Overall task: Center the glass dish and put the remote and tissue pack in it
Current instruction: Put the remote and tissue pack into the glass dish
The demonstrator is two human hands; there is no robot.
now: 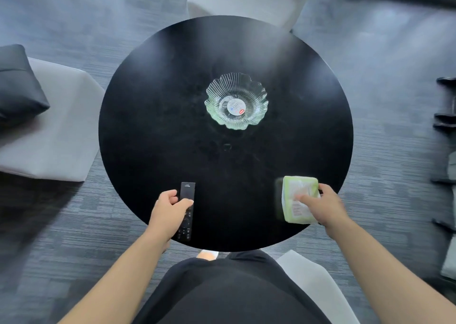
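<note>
A clear ribbed glass dish (236,101) with a round label in its bottom stands near the middle of the round black table (153,116), with nothing in it. The black remote (187,193) lies at the table's near left edge, and my left hand (167,215) is wrapped around its middle, thumb on top. The green and white tissue pack (296,198) sits at the near right edge. My right hand (320,207) grips its right side, fingers over the top. The pack looks slightly blurred.
Grey upholstered seats stand at the left (56,126), at the far side (246,0) and just behind my right arm (311,279). A dark cushion (17,87) rests on the left seat. Dark furniture (446,106) lines the right edge. The floor is dark carpet.
</note>
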